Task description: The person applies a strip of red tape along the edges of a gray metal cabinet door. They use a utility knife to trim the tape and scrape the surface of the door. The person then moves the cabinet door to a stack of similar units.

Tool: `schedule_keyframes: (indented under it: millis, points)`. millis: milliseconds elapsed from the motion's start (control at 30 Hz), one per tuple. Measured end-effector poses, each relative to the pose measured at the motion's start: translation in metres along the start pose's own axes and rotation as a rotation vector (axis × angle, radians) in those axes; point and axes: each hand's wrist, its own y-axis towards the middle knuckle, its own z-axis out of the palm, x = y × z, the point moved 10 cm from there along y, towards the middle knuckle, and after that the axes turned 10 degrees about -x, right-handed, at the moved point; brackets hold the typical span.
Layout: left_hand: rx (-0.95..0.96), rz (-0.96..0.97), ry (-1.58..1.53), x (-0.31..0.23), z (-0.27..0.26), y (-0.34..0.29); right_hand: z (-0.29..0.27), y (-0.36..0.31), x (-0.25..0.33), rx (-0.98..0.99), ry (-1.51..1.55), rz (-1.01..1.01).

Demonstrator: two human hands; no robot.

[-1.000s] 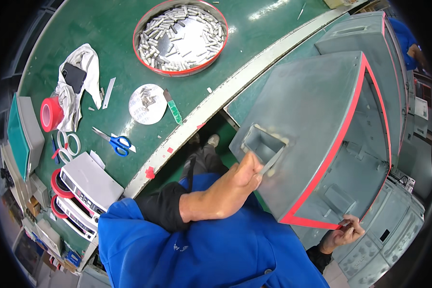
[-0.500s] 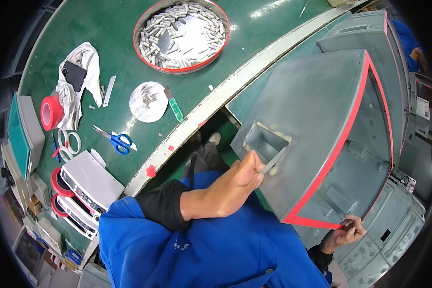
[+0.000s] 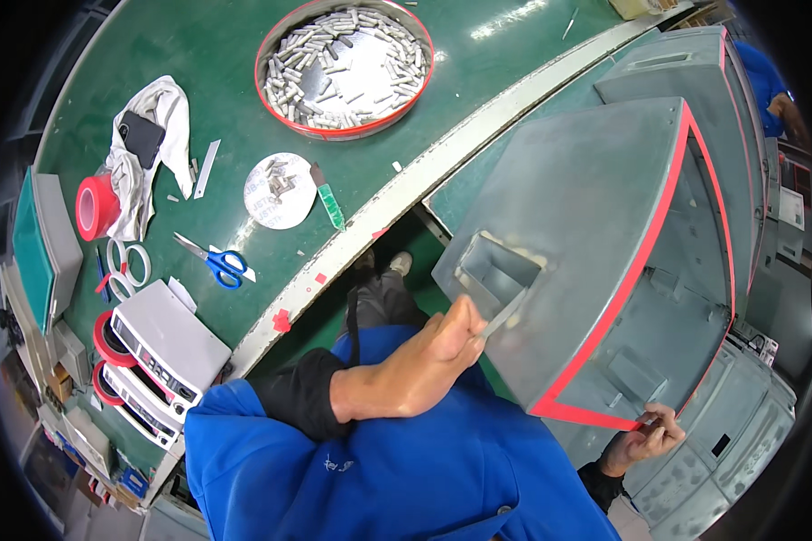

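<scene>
A large curved grey housing (image 3: 573,198) with red tape along its open edge fills the right of the view. My left hand (image 3: 447,347) is closed on a thin, pale flat strip (image 3: 505,313), pinched between the fingers. The strip lies along the near edge of a rectangular recess (image 3: 501,269), whose rim shows cream-coloured patches. At the housing's lower taped corner, my right hand (image 3: 651,439) has its fingers curled over the edge and grips it. Part of those fingers is hidden by the housing.
On the green table (image 3: 352,167) stand a round red-rimmed tin (image 3: 343,133) of small grey cylinders, a green-handled knife (image 3: 328,200), blue scissors (image 3: 221,263), red tape (image 3: 96,207) and a phone (image 3: 142,139) on a cloth. Other grey housings (image 3: 690,68) stand beyond; another person (image 3: 762,81) is at far right.
My left hand has slid slightly toward me and to the left, along with the strip. My right hand keeps its hold on the housing's edge.
</scene>
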Motion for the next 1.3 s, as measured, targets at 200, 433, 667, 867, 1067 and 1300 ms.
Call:
schedule_keyframes:
  millis: [200, 433, 667, 867, 1067, 1300]
  points:
    - [-0.154, 0.132, 0.044, -0.007, -0.051, -0.037, -0.007, -0.007, -0.009, -0.009, 0.044, 0.025]
    - [-0.619, 0.514, -0.279, -0.076, -0.105, -0.046, 0.001, -0.002, -0.003, -0.042, 0.118, 0.031]
    - [-0.290, 0.783, -0.032, -0.145, 0.017, -0.055, -0.013, -0.013, 0.021, -0.072, 0.216, -0.276]
    - [0.611, 0.495, 0.024, -0.059, 0.239, -0.038, -0.004, -0.081, 0.022, 0.196, 0.671, -0.236]
    - [0.876, 0.762, 0.701, 0.040, 0.396, -0.022, -0.032, -0.133, -0.111, 0.382, 0.987, 0.344]
    - [0.482, 1.061, 1.073, 0.005, 0.439, 0.003, -0.153, -0.110, -0.222, -0.348, 0.999, 0.525]
